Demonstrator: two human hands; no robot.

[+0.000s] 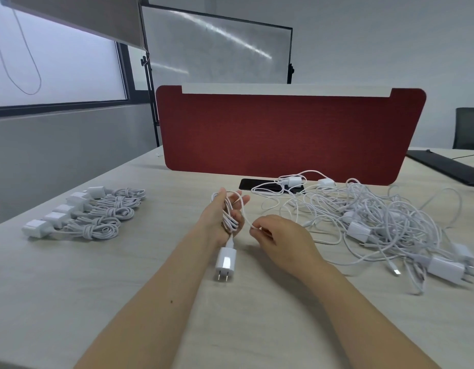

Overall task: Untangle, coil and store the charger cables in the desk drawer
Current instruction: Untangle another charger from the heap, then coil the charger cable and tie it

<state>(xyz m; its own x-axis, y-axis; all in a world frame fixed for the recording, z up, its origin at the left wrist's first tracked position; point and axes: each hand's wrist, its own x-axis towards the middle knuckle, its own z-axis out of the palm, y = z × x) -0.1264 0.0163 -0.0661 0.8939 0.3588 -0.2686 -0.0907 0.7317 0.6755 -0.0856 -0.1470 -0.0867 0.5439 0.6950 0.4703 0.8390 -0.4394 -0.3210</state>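
Pale desk (150, 262), red divider (283, 134) at its far edge. In front of the divider, left hand (225, 211) kept its fingers mostly straight, with charger cable (230, 222) looped round them and wall plug (224, 263) dangling below. Right hand (278, 233) pinched the free run. Risk: if its far end was caught in the tangled pile (376, 219) front-right of the divider, pulling could drag loops off. Coiled chargers (97, 214) lay front-left. Drawer unseen.

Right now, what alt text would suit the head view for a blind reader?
A white cable is looped around a person's left hand, its plug hanging below, while the right hand pinches the free length. A row of coiled chargers lies at the desk's left, a tangled pile at right.
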